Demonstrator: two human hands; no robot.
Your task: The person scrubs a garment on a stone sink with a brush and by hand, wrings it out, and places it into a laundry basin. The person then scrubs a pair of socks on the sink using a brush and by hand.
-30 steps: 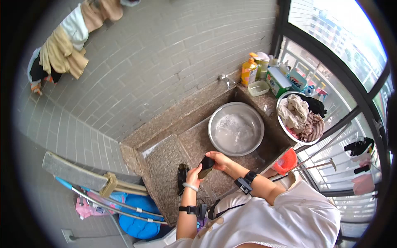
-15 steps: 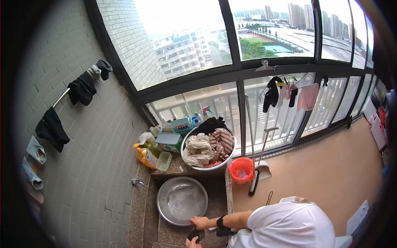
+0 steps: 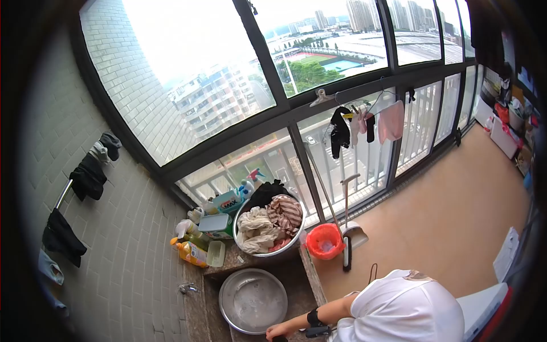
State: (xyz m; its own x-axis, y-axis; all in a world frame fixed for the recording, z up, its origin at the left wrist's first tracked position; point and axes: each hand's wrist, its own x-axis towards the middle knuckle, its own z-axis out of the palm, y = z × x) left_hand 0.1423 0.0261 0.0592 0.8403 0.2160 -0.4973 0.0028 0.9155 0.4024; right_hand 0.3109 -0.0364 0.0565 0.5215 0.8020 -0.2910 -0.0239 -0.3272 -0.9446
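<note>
My right hand (image 3: pixel 277 330) is at the bottom edge of the view, just below the rim of a metal basin (image 3: pixel 253 301) in the stone sink (image 3: pixel 215 310). Its fingers are closed on a small black cloth item (image 3: pixel 280 338), mostly cut off by the frame. Cloudy liquid shows in the basin. My left hand is out of view. Above the sink, a second basin (image 3: pixel 237 227) holds beige, striped and black clothes (image 3: pixel 257 228).
Bottles (image 3: pixel 192 252), a clear tray (image 3: pixel 216 253) and a green box (image 3: pixel 216 226) line the ledge by the faucet (image 3: pixel 188 288). A red bucket (image 3: pixel 325 241), broom (image 3: pixel 347 253) and dustpan (image 3: pixel 355 235) stand right of the sink. Clothes hang on a wall rod (image 3: pixel 64 194).
The view has swung toward the windows and floor on the right. My left hand has left the view, and my right hand now shows only at the bottom edge, still with the black item.
</note>
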